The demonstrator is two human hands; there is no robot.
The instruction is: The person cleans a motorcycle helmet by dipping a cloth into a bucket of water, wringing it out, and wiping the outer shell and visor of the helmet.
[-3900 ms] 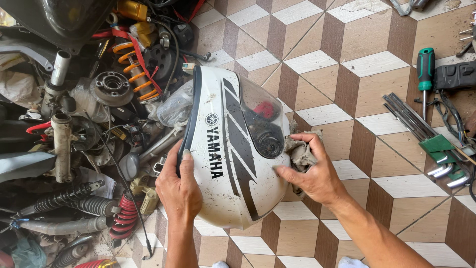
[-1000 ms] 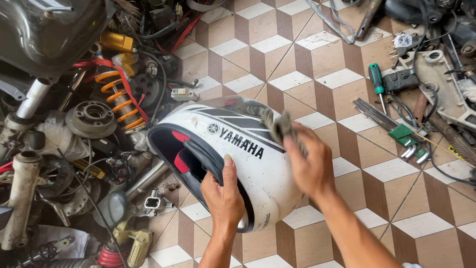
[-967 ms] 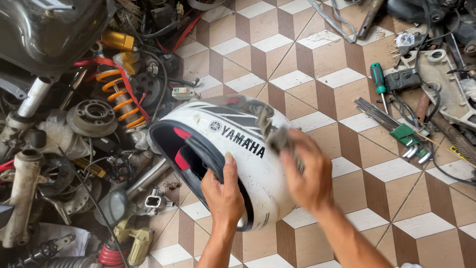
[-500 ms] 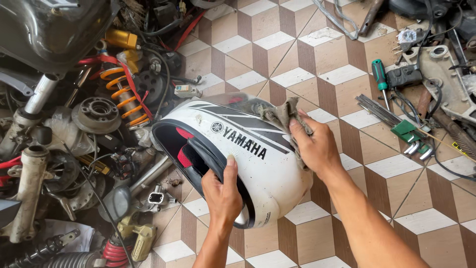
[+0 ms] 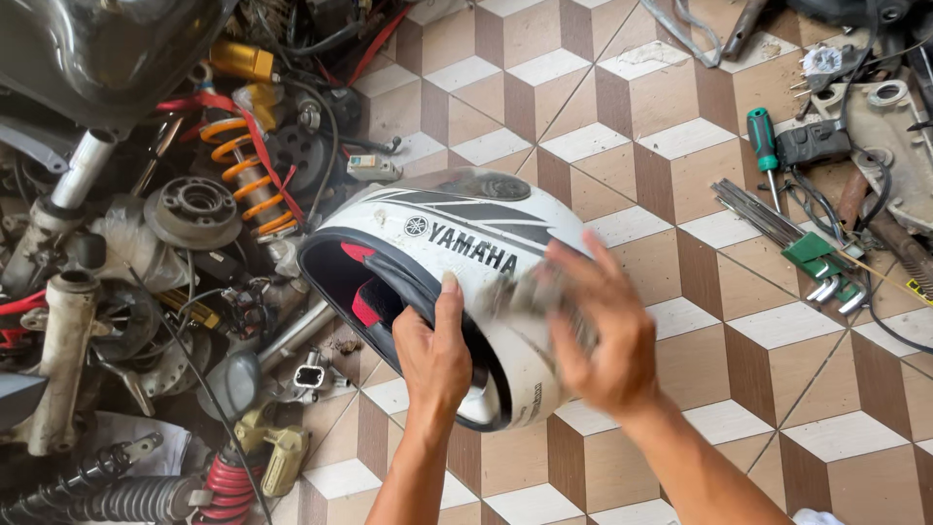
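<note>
Helmet (image 5: 457, 282) first: we hold a white helmet with grey stripes over the tiled floor (image 5: 622, 107), near the middle of the view. Our left hand (image 5: 435, 355) grips its lower rim, thumb on the white shell and the other fingers curled into the dark opening. Our right hand (image 5: 593, 331) lies on the white shell with a grey rag (image 5: 530, 297) pressed under the spread fingers. That hand is blurred, so we cannot tell how tightly it holds the rag.

The helmet lies on its side. Its open mouth, with black and red padding inside, faces left and a bit toward us. Its round top faces right and away. Its long line runs from the lower left to the upper right.

On the left, the room is tight. A pile of bike parts sits just beside the helmet: an orange spring (image 5: 243, 175), a round metal hub (image 5: 192, 209), a metal tube (image 5: 60, 360) and a red spring (image 5: 228, 486) lower down. A big dark tank (image 5: 87, 49) fills the top left corner.

On the right there is more open floor. Bare tiles lie between the helmet and the tools. A green-handled screwdriver (image 5: 763, 141) and a green set of keys (image 5: 821, 267) lie well apart from our hands, near the right edge. More bare tiles show above the helmet and below our right arm.
</note>
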